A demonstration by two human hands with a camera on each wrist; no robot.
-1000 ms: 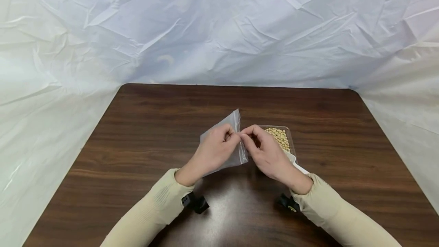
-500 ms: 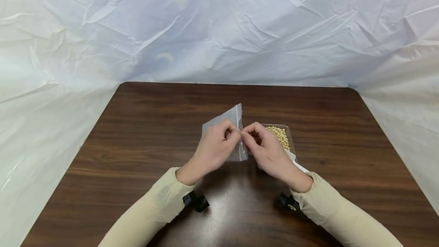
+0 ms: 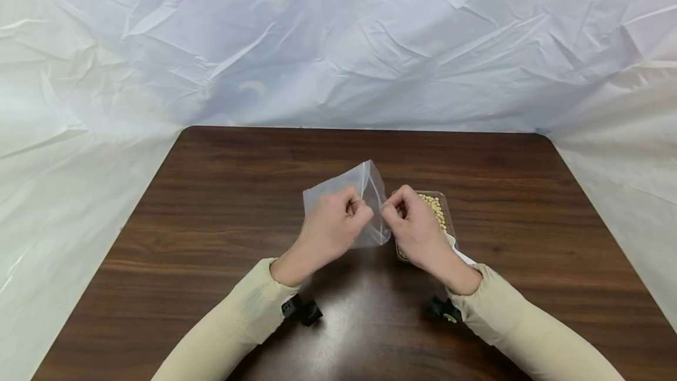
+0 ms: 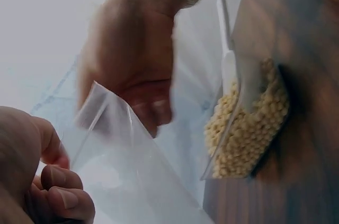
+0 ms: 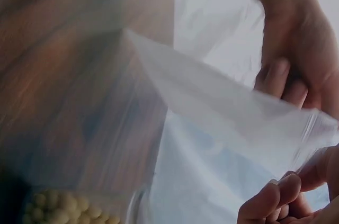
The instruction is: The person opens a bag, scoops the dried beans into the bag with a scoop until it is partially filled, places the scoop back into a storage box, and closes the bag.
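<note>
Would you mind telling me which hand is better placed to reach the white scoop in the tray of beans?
Probably the right hand: it hovers directly over the tray, with the scoop just beside its wrist. The left hand grips the bag farther away.

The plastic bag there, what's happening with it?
A person holds a small clear plastic bag above a dark wooden table. The left hand pinches one side of its top edge and the right hand pinches the other, with the mouth pulled apart. Just beside the right hand, a clear tray of pale beans with a white scoop in it sits on the table.
</note>
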